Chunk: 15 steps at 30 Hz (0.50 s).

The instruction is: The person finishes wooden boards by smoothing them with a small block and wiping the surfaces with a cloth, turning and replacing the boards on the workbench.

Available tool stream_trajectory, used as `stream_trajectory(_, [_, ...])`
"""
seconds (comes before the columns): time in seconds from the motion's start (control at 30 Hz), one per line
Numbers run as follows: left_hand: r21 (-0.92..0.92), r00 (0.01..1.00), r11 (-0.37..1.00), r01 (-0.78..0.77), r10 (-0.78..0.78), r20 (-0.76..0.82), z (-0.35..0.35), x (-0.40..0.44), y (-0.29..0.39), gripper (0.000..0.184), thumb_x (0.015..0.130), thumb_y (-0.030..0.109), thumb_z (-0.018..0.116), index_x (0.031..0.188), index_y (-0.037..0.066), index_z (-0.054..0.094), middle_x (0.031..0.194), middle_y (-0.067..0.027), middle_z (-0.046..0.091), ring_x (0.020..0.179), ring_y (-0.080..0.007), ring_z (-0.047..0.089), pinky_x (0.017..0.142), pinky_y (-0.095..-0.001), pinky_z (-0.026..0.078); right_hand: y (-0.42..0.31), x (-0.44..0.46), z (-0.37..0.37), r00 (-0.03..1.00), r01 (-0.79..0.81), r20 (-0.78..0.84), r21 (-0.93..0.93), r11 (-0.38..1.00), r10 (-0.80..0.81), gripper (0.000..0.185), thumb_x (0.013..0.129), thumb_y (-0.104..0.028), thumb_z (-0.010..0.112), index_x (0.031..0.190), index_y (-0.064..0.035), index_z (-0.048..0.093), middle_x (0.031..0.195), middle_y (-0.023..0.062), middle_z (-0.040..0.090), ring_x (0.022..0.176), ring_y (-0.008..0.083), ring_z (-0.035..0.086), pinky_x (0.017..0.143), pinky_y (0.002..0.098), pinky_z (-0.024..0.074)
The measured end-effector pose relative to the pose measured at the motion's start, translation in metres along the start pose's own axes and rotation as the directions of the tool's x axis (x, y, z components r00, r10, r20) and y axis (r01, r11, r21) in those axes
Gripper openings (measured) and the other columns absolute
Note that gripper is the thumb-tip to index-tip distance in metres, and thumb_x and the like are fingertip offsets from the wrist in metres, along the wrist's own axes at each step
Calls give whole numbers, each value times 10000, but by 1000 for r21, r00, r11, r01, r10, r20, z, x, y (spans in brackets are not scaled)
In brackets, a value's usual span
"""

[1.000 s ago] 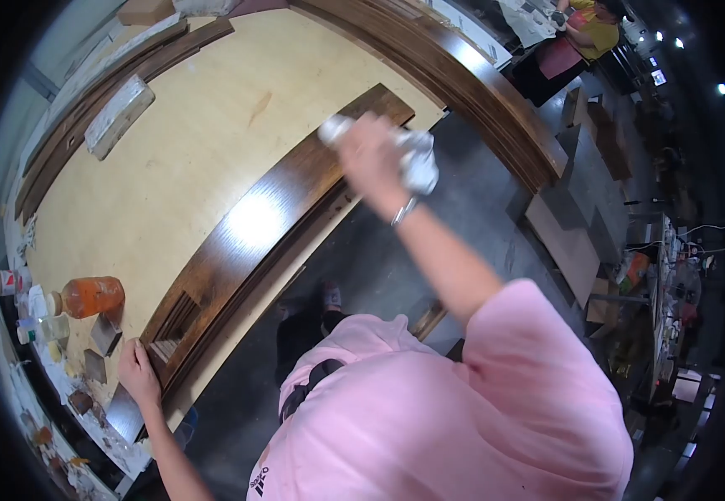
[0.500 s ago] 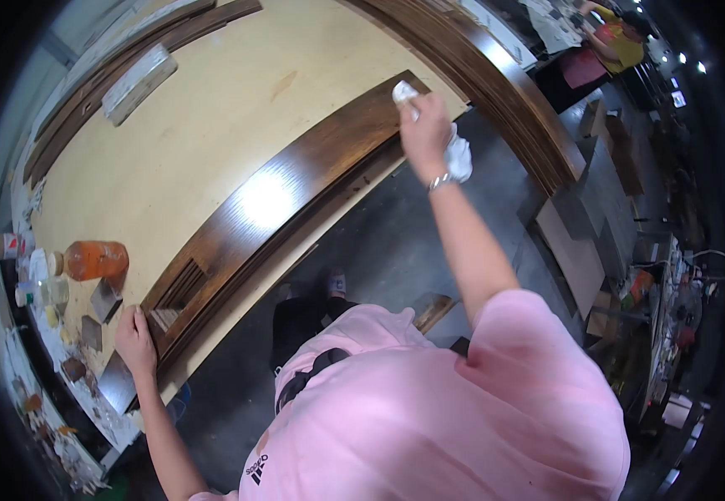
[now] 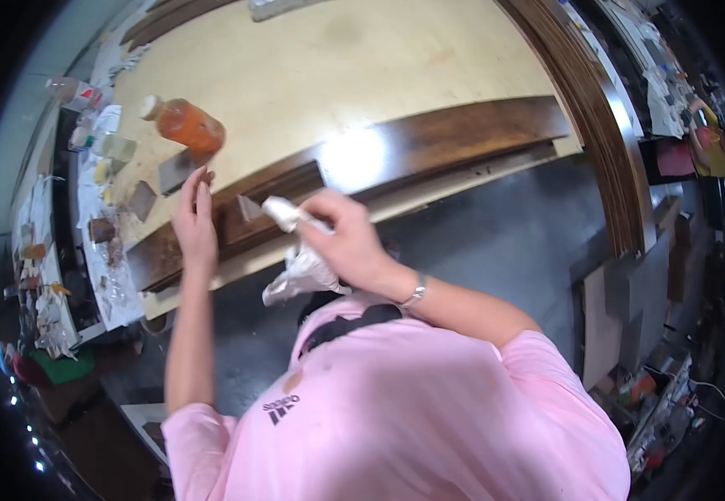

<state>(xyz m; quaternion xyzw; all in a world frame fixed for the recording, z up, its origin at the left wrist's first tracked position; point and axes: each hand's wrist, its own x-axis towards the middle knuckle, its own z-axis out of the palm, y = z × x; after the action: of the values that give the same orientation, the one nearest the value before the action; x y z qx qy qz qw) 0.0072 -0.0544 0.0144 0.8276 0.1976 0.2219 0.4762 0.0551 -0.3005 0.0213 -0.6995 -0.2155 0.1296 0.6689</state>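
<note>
A glossy dark brown wooden board (image 3: pixel 454 134) lies along the near edge of the worktable, with a recessed opening near its left end. My right hand (image 3: pixel 346 238) is closed around a crumpled white cloth (image 3: pixel 300 274). One bunched end of it sticks out past my fingertips over the board's left part, while the rest hangs below the hand. Over the left part of the board, my left hand (image 3: pixel 196 221) has its fingers stretched out and holds nothing visible. Its fingertips come close to a grey-brown block (image 3: pixel 177 171) and a bottle of orange liquid (image 3: pixel 185 123).
More dark boards (image 3: pixel 584 92) are stacked at the right of the worktable (image 3: pixel 362 63). Another small flat block (image 3: pixel 140 200) and a clear bottle (image 3: pixel 114 148) stand at the left. A person in yellow (image 3: pixel 717 150) is far right. Cardboard sheets (image 3: pixel 603 326) lean near the floor.
My right hand has come from the board's far right end to its left part with the white cloth. My left hand has left the board's edge, its fingers now extended. The view has turned left.
</note>
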Motion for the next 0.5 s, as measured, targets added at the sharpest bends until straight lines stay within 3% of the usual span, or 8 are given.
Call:
stream_trajectory(0.07, [-483, 1000, 876, 1, 4, 9, 16, -37, 58, 458, 962, 208, 600, 1349, -30, 543, 1296, -158, 613, 1270, -246, 540, 1092, -373, 389, -11, 14, -1, 981, -193, 78, 265, 945, 178, 171, 891, -95, 687, 1021, 11, 653, 932, 27, 643, 845, 91, 583, 703, 248, 482])
stream_trajectory(0.17, [-301, 993, 954, -11, 47, 112, 27, -86, 73, 463, 941, 149, 598, 1369, -17, 537, 1369, -147, 570, 1308, -241, 502, 1121, -380, 349, -38, 23, 8, 893, -429, 366, 513, 743, 263, 307, 854, -81, 724, 1121, 25, 618, 953, 41, 621, 852, 96, 605, 760, 256, 519])
stream_trajectory(0.23, [-172, 984, 981, 88, -59, 166, 6, -86, 55, 473, 907, 17, 569, 1377, -18, 535, 1352, -141, 580, 1232, -228, 560, 1087, -367, 387, -36, 37, -5, 968, 60, 248, -70, 996, -41, 586, 752, -171, 816, 1243, 13, 555, 1186, 133, 572, 1023, 244, 612, 881, 357, 509])
stream_trajectory(0.27, [-59, 998, 997, -50, 51, 27, -9, -73, 47, 502, 909, -22, 522, 1411, -11, 502, 1285, -139, 614, 1142, -213, 607, 1013, -342, 458, -46, 44, -20, 948, 282, 250, -381, 881, -195, 705, 706, -219, 851, 1290, 7, 528, 1273, 163, 536, 1113, 304, 590, 961, 405, 487])
stream_trajectory(0.33, [-237, 996, 971, 37, -55, -67, -33, -53, 64, 486, 891, -62, 509, 1374, -15, 531, 1193, -143, 667, 995, -219, 660, 902, -358, 521, -24, 65, -44, 902, 429, 354, -675, 600, -247, 936, 612, -338, 894, 1384, -31, 463, 1362, 181, 471, 1251, 357, 490, 1096, 475, 368])
stream_trajectory(0.4, [71, 994, 994, -87, 82, 78, -16, -45, 67, 456, 918, 26, 515, 1372, 4, 529, 1079, -161, 672, 874, -278, 658, 811, -392, 524, 8, 71, -53, 880, 472, 441, -765, 438, -177, 1003, 572, -382, 906, 1404, -50, 454, 1334, 160, 498, 1261, 336, 484, 1124, 478, 332])
stream_trajectory(0.43, [241, 932, 907, -344, 301, 201, 2, -44, 69, 371, 924, 58, 543, 1290, 9, 580, 1061, -179, 664, 938, -339, 631, 845, -427, 494, 15, 74, -53, 861, 505, 489, -787, 354, -141, 1037, 552, -405, 911, 1414, -60, 450, 1321, 150, 512, 1267, 325, 481, 1137, 480, 314])
stream_trajectory(0.5, [286, 751, 703, -651, 544, 374, 41, -47, 60, 377, 838, 62, 594, 1213, 84, 628, 1202, -94, 646, 1066, -289, 593, 945, -447, 432, 14, 73, -51, 876, 472, 472, -800, 370, -98, 1041, 535, -417, 914, 1406, -71, 461, 1303, 141, 526, 1262, 316, 484, 1131, 472, 323])
